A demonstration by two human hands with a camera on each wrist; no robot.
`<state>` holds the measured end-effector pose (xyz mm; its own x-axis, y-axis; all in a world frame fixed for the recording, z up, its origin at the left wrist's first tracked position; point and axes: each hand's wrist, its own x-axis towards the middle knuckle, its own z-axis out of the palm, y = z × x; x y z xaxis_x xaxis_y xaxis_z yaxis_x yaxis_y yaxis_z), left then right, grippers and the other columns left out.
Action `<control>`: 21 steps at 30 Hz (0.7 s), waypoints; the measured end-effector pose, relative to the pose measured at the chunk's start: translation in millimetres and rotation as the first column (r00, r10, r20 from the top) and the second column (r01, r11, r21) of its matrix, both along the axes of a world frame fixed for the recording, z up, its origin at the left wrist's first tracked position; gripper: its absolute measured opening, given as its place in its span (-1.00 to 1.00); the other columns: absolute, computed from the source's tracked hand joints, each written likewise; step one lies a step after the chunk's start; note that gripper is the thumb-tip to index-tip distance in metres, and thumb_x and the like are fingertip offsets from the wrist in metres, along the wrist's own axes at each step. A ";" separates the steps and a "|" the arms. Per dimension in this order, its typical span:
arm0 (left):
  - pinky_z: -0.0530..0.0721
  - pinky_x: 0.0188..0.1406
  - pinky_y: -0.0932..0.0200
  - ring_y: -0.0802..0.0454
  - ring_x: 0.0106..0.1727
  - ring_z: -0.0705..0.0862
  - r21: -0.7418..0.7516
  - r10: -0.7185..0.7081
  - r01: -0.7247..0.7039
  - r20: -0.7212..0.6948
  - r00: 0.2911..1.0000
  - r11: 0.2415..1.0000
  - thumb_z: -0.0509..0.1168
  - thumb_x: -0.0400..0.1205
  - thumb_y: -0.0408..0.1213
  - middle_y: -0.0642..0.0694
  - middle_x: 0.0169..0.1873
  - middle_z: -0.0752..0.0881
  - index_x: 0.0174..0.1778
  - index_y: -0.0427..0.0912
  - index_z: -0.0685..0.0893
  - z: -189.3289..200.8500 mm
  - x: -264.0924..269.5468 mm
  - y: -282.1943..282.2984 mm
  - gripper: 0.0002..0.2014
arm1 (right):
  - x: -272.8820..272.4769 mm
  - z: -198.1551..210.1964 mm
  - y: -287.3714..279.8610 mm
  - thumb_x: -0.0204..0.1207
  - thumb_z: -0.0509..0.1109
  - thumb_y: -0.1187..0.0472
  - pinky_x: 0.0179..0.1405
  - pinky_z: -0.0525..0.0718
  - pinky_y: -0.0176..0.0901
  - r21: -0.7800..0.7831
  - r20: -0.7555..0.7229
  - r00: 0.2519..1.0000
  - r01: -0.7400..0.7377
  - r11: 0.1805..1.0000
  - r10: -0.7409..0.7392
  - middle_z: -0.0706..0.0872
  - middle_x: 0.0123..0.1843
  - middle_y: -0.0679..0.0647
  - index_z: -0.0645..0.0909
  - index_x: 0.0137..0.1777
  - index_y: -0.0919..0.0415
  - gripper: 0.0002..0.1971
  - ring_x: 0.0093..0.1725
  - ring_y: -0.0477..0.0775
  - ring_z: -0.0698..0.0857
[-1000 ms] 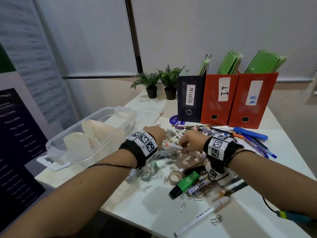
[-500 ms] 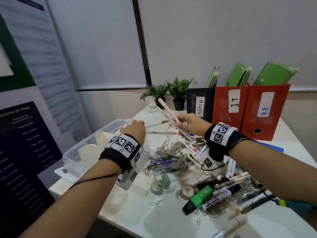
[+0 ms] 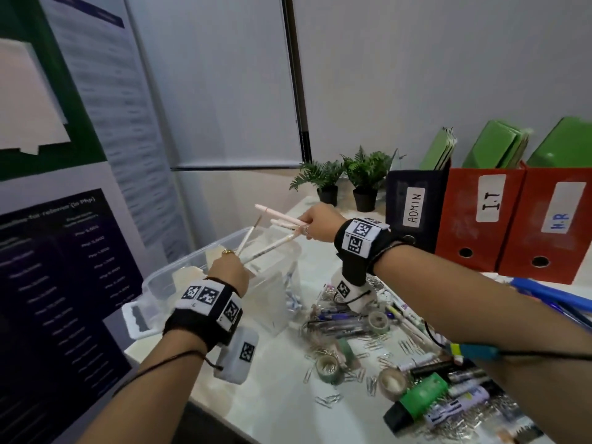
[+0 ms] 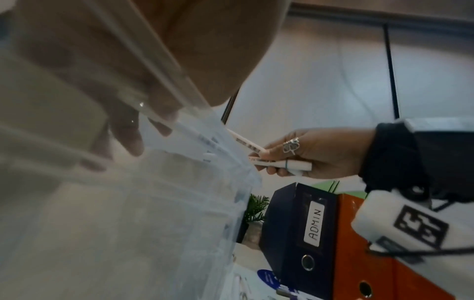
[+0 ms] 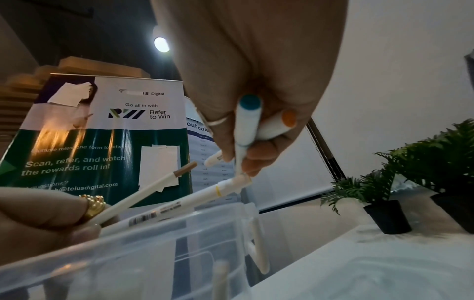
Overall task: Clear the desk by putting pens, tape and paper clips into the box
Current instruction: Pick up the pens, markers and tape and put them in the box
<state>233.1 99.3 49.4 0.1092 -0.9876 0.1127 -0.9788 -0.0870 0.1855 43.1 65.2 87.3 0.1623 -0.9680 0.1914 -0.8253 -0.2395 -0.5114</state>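
- Left hand (image 3: 228,273): grip clamped on two white pens (image 3: 266,248), held over the open clear box (image 3: 179,277); the pens angle up and to the right.
- Right hand (image 3: 317,226): grip clamped on a bundle of pale pens (image 3: 282,217), held above the box's far rim; tips point left.
- The tip of one left-hand pen meets the right-hand bundle.
- Box: stands at the counter's (image 3: 275,395) left edge.
- Remaining on the counter: tape rolls (image 3: 327,368), scattered paper clips (image 3: 371,384), a green highlighter (image 3: 416,400), markers and blue pens.
- Rear of counter: three labelled file boxes (image 3: 480,219) and two potted plants (image 3: 365,184).
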 end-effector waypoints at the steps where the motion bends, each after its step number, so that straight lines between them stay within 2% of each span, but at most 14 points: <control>1: 0.55 0.19 0.01 -0.27 0.27 0.61 -0.021 0.007 -0.007 -0.003 1.000 1.000 0.06 0.67 -0.46 -0.34 0.23 0.62 0.29 -0.43 0.46 0.8 3.3 0.0 -0.71 | 2.2 1.9 -3.1 0.55 0.38 0.21 -0.25 0.55 -0.24 -0.013 0.038 0.999 0.010 1.000 -0.009 0.79 -0.09 0.23 0.75 0.14 0.28 -0.76 -0.18 0.01 0.61; 3: 0.59 0.11 -0.01 -0.27 0.20 0.64 -0.066 0.038 -0.038 -0.001 0.999 0.997 0.04 0.66 -0.48 -0.32 0.16 0.65 0.25 -0.37 0.45 5.9 11.6 -0.5 -0.74 | 4.8 5.9 -8.9 0.52 0.43 0.20 -0.37 0.55 -0.36 -0.023 0.141 0.989 0.039 0.999 -0.036 0.81 -0.08 0.25 0.76 0.10 0.31 -0.76 -0.27 0.00 0.65; 5: 0.62 0.10 -0.08 -0.28 0.15 0.65 -0.128 0.086 -0.085 0.000 0.996 0.988 0.03 0.64 -0.50 -0.31 0.11 0.66 0.20 -0.35 0.46 15.4 21.6 -4.5 -0.76 | 8.1 9.8 -11.7 0.49 0.45 0.23 -0.33 0.62 -0.39 -0.021 0.214 0.976 0.055 0.998 -0.049 0.82 -0.04 0.27 0.76 0.09 0.34 -0.76 -0.34 0.00 0.68; 6: 0.64 0.13 -0.11 -0.29 0.15 0.65 -0.159 0.115 -0.114 -0.006 0.993 0.981 0.03 0.64 -0.50 -0.31 0.11 0.66 0.19 -0.35 0.47 20.2 25.7 -7.1 -0.76 | 10.2 10.9 -11.5 0.48 0.47 0.27 -0.32 0.68 -0.37 -0.018 0.252 0.967 0.052 0.998 -0.046 0.81 0.02 0.27 0.75 0.11 0.38 -0.75 -0.31 0.03 0.71; 8: 0.64 0.15 -0.16 -0.30 0.15 0.65 -0.183 0.180 -0.182 -0.028 0.983 0.966 0.03 0.66 -0.48 -0.30 0.11 0.66 0.22 -0.36 0.46 29.5 32.6 -10.3 -0.76 | 18.5 11.0 -8.6 0.45 0.47 0.38 -0.43 0.71 -0.40 0.004 0.341 0.939 0.040 0.999 -0.039 0.73 0.18 0.31 0.67 0.16 0.54 -0.68 -0.22 0.17 0.78; 9: 0.65 0.13 -0.14 -0.29 0.14 0.66 -0.179 0.204 -0.210 -0.050 0.978 0.961 0.03 0.66 -0.47 -0.29 0.11 0.66 0.23 -0.37 0.45 32.8 34.7 -10.6 -0.76 | 23.9 10.4 -6.4 0.44 0.46 0.42 -0.49 0.70 -0.40 0.020 0.375 0.926 0.034 0.999 -0.039 0.70 0.21 0.39 0.65 0.15 0.60 -0.69 -0.27 0.21 0.78; 11: 0.65 0.03 -0.07 -0.26 0.10 0.67 -0.152 0.214 -0.226 -0.089 0.973 0.962 0.04 0.68 -0.44 -0.27 0.08 0.66 0.23 -0.36 0.44 36.4 34.5 -8.4 -0.77 | 34.4 8.8 -2.0 0.44 0.46 0.43 -0.48 0.71 -0.34 0.060 0.384 0.922 0.020 0.998 -0.041 0.74 0.12 0.40 0.69 0.06 0.58 -0.76 -0.45 0.07 0.71; 12: 0.64 -0.01 -0.04 -0.25 0.09 0.68 -0.139 0.207 -0.218 -0.095 0.974 0.966 0.05 0.68 -0.43 -0.26 0.08 0.67 0.22 -0.36 0.45 36.2 33.4 -7.3 -0.77 | 39.1 7.9 -0.9 0.44 0.46 0.41 -0.44 0.73 -0.31 0.070 0.379 0.925 0.017 0.997 -0.042 0.77 0.07 0.35 0.71 0.04 0.55 -0.78 -0.47 0.02 0.69; 14: 0.62 -0.03 -0.01 -0.26 0.11 0.68 -0.105 0.184 -0.195 -0.109 0.977 0.975 0.07 0.68 -0.41 -0.28 0.11 0.67 0.24 -0.37 0.46 35.1 27.7 -6.6 -0.76 | 48.9 5.6 -0.3 0.46 0.45 0.37 -0.23 0.78 -0.16 0.070 0.331 0.943 0.011 0.998 -0.033 0.79 0.03 0.28 0.74 0.01 0.52 -0.79 -0.40 0.10 0.74; 16: 0.61 0.07 -0.03 -0.29 0.18 0.65 -0.086 0.162 -0.172 -0.110 0.981 0.981 0.06 0.69 -0.41 -0.34 0.18 0.64 0.26 -0.42 0.46 32.6 21.6 -8.6 -0.74 | 59.2 2.5 2.9 0.52 0.40 0.24 0.05 0.76 -0.04 0.056 0.167 0.986 -0.005 0.998 -0.005 0.80 -0.03 0.26 0.76 -0.05 0.49 -0.74 -0.21 0.16 0.76; 17: 0.59 0.12 -0.04 -0.30 0.22 0.63 -0.064 0.152 -0.160 -0.117 0.982 0.985 0.06 0.70 -0.41 -0.36 0.21 0.63 0.26 -0.43 0.47 32.5 17.6 -8.3 -0.73 | 63.8 0.9 5.5 0.57 0.35 0.15 0.11 0.71 -0.07 0.035 0.066 0.998 0.006 0.999 -0.008 0.80 -0.08 0.25 0.75 -0.12 0.45 -0.68 -0.12 0.16 0.74; 19: 0.56 0.16 -0.03 -0.30 0.27 0.61 -0.030 0.152 -0.157 -0.135 0.979 0.987 0.09 0.70 -0.39 -0.36 0.23 0.64 0.26 -0.44 0.50 32.7 12.2 -11.3 -0.73 | 69.0 -2.2 7.7 0.64 0.24 0.04 0.03 0.60 -0.16 -0.017 -0.033 0.999 0.034 0.999 -0.034 0.74 -0.13 0.27 0.62 -0.32 0.37 -0.57 0.04 0.22 0.67; 20: 0.56 0.16 -0.02 -0.29 0.28 0.61 -0.015 0.156 -0.160 -0.149 0.976 0.987 0.12 0.69 -0.36 -0.35 0.22 0.65 0.25 -0.44 0.51 34.1 9.6 -11.5 -0.73 | 69.4 -3.2 7.1 0.67 0.19 0.04 0.06 0.56 -0.12 -0.024 -0.037 0.999 0.036 0.999 -0.037 0.74 -0.05 0.30 0.60 -0.29 0.38 -0.56 0.11 0.25 0.65; 21: 0.56 0.17 -0.01 -0.28 0.28 0.61 -0.007 0.146 -0.149 -0.153 0.977 0.989 0.13 0.69 -0.34 -0.33 0.22 0.66 0.25 -0.44 0.52 36.2 7.0 -11.2 -0.71 | 68.1 -4.0 6.3 0.68 0.16 0.06 0.10 0.56 -0.11 -0.039 -0.036 0.999 0.033 0.999 -0.035 0.73 0.07 0.33 0.66 -0.15 0.41 -0.57 0.19 0.28 0.63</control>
